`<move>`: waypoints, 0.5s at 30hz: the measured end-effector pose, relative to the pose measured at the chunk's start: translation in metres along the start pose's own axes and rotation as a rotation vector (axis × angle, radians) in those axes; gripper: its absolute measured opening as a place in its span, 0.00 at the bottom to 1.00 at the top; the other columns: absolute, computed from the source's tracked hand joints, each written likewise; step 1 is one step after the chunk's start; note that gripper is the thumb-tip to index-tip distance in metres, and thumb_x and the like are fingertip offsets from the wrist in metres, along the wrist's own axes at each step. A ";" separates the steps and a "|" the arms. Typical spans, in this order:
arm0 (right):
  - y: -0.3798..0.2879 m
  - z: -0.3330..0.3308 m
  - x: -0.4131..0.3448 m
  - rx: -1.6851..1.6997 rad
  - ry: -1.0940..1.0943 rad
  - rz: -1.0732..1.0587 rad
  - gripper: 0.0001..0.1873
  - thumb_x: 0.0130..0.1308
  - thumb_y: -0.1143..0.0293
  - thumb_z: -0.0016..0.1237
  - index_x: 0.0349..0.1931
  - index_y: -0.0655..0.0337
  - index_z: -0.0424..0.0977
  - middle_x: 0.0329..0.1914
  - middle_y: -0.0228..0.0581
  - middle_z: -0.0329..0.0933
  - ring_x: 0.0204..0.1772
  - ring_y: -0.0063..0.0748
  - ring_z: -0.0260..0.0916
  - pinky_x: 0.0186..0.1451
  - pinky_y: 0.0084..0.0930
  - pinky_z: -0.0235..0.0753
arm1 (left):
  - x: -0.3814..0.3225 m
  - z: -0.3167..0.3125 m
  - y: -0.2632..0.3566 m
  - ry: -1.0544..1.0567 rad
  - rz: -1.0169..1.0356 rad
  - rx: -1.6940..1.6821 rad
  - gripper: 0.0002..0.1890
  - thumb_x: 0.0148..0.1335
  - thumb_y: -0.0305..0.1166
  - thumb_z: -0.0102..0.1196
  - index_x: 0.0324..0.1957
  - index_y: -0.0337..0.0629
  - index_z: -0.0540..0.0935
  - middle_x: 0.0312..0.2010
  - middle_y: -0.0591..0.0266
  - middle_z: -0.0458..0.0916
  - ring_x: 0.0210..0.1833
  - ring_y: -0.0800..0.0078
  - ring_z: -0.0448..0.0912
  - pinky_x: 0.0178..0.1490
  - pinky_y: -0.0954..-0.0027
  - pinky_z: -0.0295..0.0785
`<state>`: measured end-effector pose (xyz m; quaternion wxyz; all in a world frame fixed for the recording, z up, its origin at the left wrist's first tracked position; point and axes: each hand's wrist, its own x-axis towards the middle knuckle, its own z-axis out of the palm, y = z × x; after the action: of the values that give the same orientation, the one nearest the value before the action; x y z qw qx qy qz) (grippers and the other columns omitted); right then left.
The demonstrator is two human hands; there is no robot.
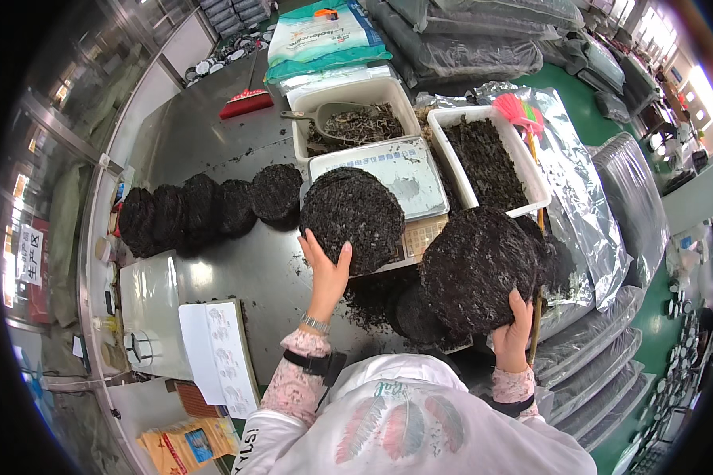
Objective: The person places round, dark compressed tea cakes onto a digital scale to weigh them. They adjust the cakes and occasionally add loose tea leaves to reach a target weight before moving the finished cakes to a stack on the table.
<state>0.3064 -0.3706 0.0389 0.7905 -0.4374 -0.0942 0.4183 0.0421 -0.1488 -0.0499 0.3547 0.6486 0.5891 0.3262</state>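
Note:
My left hand (328, 264) grips the lower left edge of a round, dark pressed seaweed cake (353, 214), which is over the near left part of a weighing scale (386, 172). The thumb and fingers rest on its face. My right hand (514, 326) holds a second dark round cake (481, 267) by its lower right edge, with the thumb on top. Behind the scale, a white tub (413, 107) holds dark shreds and a scoop (327, 122). Another white tub (538, 193) of dark flakes stands to the right of the scale.
Stacks of dark round cakes (202, 205) line the metal table (232, 270) at left. More cakes (416, 317) lie below my hands. Printed sheets (229, 356), a red brush (246, 104), a green-white bag (327, 41), a pink-headed stick (535, 332) and plastic-wrapped packs (594, 356) surround the work area.

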 end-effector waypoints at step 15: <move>0.024 -0.007 -0.017 -0.056 -0.131 -0.048 0.34 0.75 0.56 0.54 0.73 0.63 0.57 0.71 0.45 0.67 0.71 0.41 0.68 0.72 0.40 0.70 | -0.101 0.031 0.142 -0.696 0.751 -0.126 0.39 0.62 0.40 0.67 0.71 0.33 0.67 0.75 0.42 0.60 0.77 0.46 0.62 0.76 0.53 0.63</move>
<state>0.2860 -0.3812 0.0200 0.7799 -0.4287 -0.1677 0.4242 0.1342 -0.2591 0.0526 0.4267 0.8629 0.1418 0.2307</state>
